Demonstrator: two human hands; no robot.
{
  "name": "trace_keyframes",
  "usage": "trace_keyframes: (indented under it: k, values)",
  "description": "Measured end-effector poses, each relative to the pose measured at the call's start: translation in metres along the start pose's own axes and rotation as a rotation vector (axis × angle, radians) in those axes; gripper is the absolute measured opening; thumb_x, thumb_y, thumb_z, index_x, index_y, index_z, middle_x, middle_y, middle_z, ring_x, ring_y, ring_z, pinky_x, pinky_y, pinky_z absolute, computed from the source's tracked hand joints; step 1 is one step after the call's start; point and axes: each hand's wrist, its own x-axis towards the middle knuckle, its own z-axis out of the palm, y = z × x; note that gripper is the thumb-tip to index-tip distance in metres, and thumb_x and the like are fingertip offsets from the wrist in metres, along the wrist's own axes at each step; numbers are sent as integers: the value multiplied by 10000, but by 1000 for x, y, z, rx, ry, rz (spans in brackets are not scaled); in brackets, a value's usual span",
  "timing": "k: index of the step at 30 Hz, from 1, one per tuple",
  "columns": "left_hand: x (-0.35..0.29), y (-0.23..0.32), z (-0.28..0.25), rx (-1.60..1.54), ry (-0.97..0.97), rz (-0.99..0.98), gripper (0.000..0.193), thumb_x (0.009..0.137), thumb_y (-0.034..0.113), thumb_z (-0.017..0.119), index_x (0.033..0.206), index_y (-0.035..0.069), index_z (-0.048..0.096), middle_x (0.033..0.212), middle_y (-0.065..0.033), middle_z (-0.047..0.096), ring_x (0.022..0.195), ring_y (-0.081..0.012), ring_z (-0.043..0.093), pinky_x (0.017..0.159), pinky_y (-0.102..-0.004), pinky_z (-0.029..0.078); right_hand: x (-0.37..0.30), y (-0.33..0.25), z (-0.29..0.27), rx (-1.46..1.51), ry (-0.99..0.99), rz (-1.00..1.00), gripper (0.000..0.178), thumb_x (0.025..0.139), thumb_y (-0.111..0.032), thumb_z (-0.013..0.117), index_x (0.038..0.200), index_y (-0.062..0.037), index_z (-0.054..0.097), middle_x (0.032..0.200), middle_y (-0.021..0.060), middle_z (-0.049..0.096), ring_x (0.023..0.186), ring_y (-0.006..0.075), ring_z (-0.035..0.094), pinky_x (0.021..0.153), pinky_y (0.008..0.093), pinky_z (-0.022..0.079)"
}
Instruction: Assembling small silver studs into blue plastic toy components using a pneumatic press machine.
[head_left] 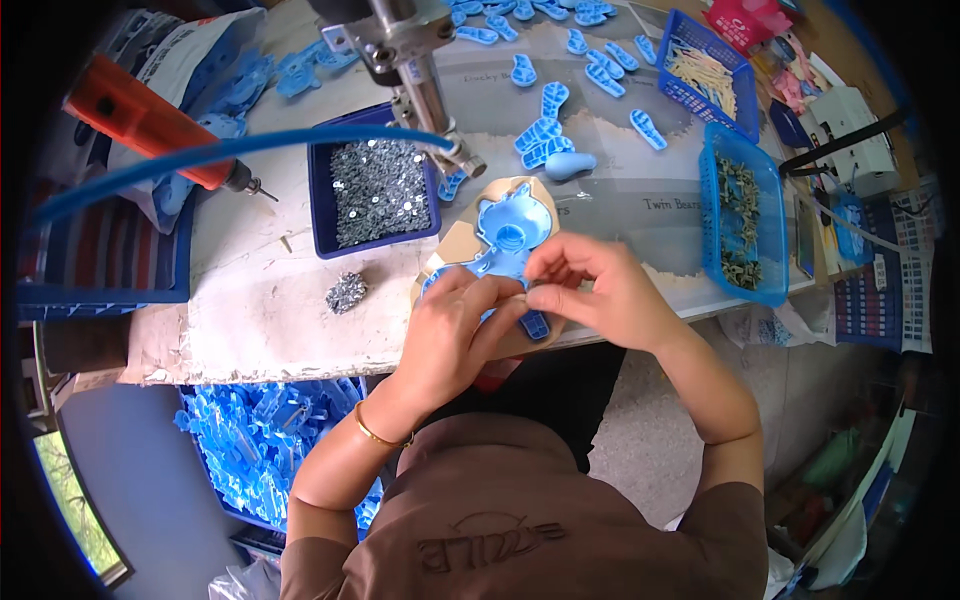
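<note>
left hand (445,325) | right hand (605,290) | close together | at blue plastic shell (515,218)

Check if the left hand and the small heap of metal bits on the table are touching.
Apart. The head view shows a strip of pale tabletop between the left hand and the small heap of metal bits.

You wear raised lettering (490,550) on your brown shirt (480,480), lower middle; dark print (672,204) stands on the grey table sheet (630,190), right of centre; pale print marks the red bag (745,22), upper right.
</note>
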Motion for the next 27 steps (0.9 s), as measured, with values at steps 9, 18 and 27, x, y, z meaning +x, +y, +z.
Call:
trace_keyframes:
  k: [9,18,27]
  values:
    - [-12,-23,-22,301,113,-84,480,693,169,790,1121,68,595,1073,-100,588,969,-315,517,873,-409,428,25,16,6,1,80,202,190,841,-51,726,981,-7,606,843,10,639,702,17,559,622,179,436]
    - [-12,-34,-13,341,105,-56,293,705,164,772,948,86,626,1004,-50,579,919,-277,530,789,-396,436,28,11,8,-209,24,203,134,824,-14,711,931,9,633,809,44,666,681,53,591,602,211,458]
    - [-10,-27,-11,435,115,-68,150,693,179,778,781,120,671,996,-12,593,918,-245,536,778,-383,424,40,-1,6,-723,-105,16,121,728,-109,760,833,-61,724,845,84,638,790,233,634,678,342,488]
